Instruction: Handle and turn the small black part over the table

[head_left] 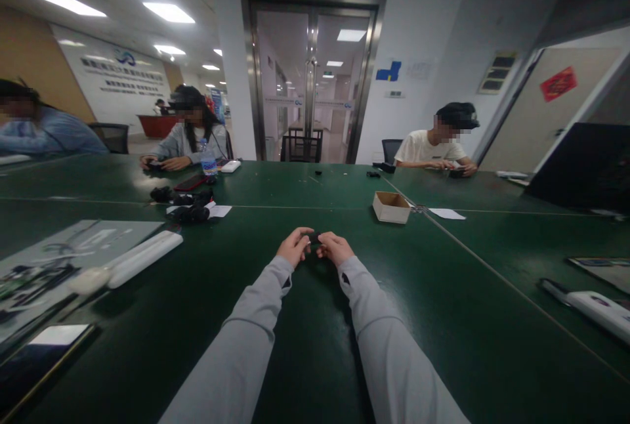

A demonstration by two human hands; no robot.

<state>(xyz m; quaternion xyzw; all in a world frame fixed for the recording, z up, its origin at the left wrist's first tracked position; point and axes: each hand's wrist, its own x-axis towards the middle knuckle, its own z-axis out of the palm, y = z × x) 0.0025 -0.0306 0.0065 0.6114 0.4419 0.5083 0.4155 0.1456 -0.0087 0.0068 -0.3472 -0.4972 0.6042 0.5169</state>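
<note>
Both my arms in grey sleeves reach forward over the dark green table point(443, 293). My left hand point(294, 246) and my right hand point(335, 247) meet just above the tabletop, fingers curled. Between their fingertips they pinch a small black object point(314, 238), too small to make out further.
A small open cardboard box point(391, 207) stands ahead to the right. A pile of black parts point(188, 205) with white paper lies ahead left. A long white device point(142, 257) and a grey mat point(59, 260) lie at left. Three other people sit at the far side.
</note>
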